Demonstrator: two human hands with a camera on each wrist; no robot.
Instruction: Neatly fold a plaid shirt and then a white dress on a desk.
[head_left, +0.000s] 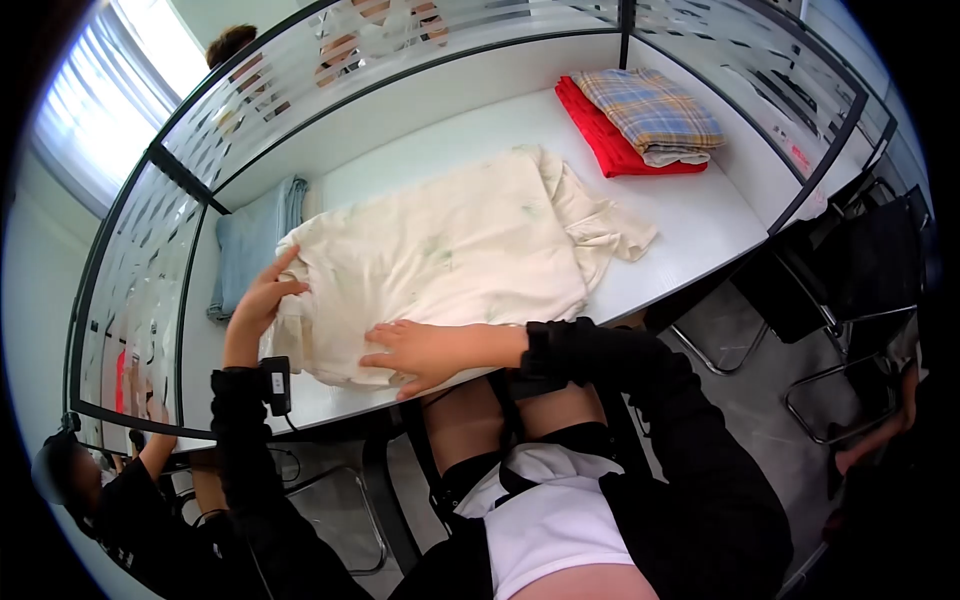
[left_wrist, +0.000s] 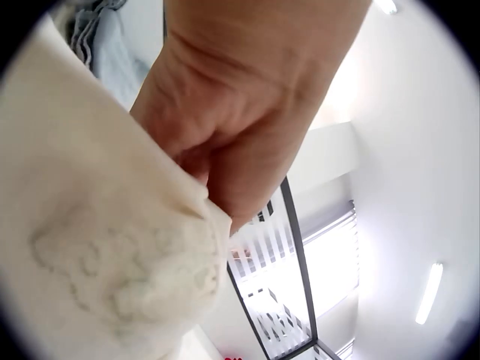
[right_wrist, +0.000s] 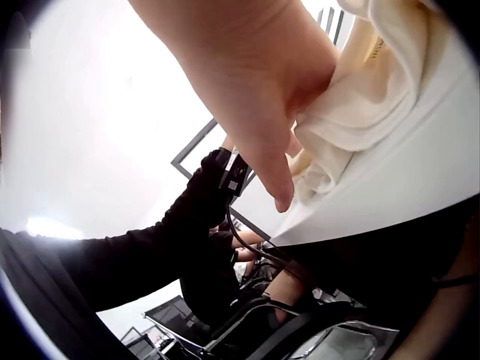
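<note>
A cream T-shirt (head_left: 430,240) with a faint green print is spread on the white table, its sleeve end bunched at the right. At the shirt's left edge my left hand (head_left: 262,300) grips the fabric between thumb and fingers. In the left wrist view, cloth rises in a fold against that hand (left_wrist: 232,112) and covers most of its fingers. My right hand (head_left: 430,350) rests with spread fingers on the shirt's front edge, near the table edge. Loose cream folds lie beside the right thumb (right_wrist: 277,187) in the right wrist view.
Folded blue jeans (head_left: 250,245) lie at the left, behind my left hand. A plaid garment (head_left: 650,110) is stacked on a red one (head_left: 605,135) at the back right. Black-framed partitions (head_left: 400,75) enclose the table. Black chairs (head_left: 860,260) and other people are around it.
</note>
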